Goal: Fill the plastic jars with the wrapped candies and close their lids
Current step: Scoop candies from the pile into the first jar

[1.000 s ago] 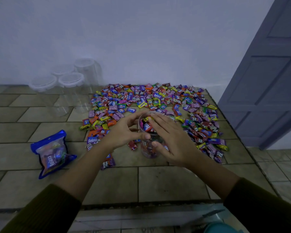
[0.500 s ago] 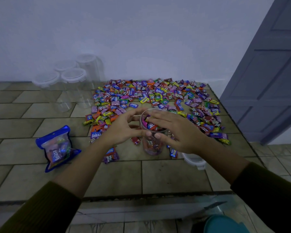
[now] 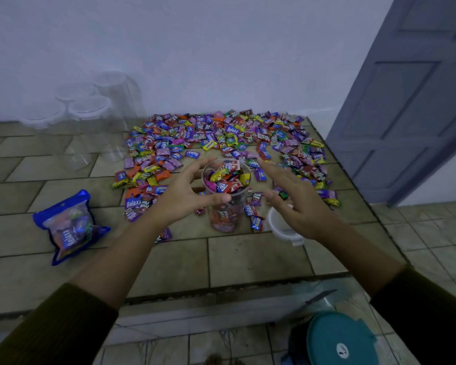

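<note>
A clear plastic jar (image 3: pixel 225 209) stands open on the tiled counter, filled to the rim with wrapped candies. My left hand (image 3: pixel 182 193) cups its left side, thumb across the near wall and fingers curved by the far rim. To the jar's right hovers my right hand (image 3: pixel 298 204), fingers spread and holding nothing. The jar's white lid (image 3: pixel 281 227) lies flat on the counter under that hand, partly hidden. A wide spread of loose wrapped candies (image 3: pixel 221 138) covers the counter behind and beside the jar.
Several empty clear jars with lids (image 3: pixel 90 114) stand at the back left by the wall. A blue candy bag (image 3: pixel 71 227) lies at the left. The counter edge (image 3: pixel 221 288) runs near me, a teal-lidded container (image 3: pixel 340 341) below it. A grey door (image 3: pixel 406 101) is at the right.
My right hand has lifted off the jar's mouth and moved right, uncovering the candies and the white lid. My left hand's fingers have spread but stay around the jar.
</note>
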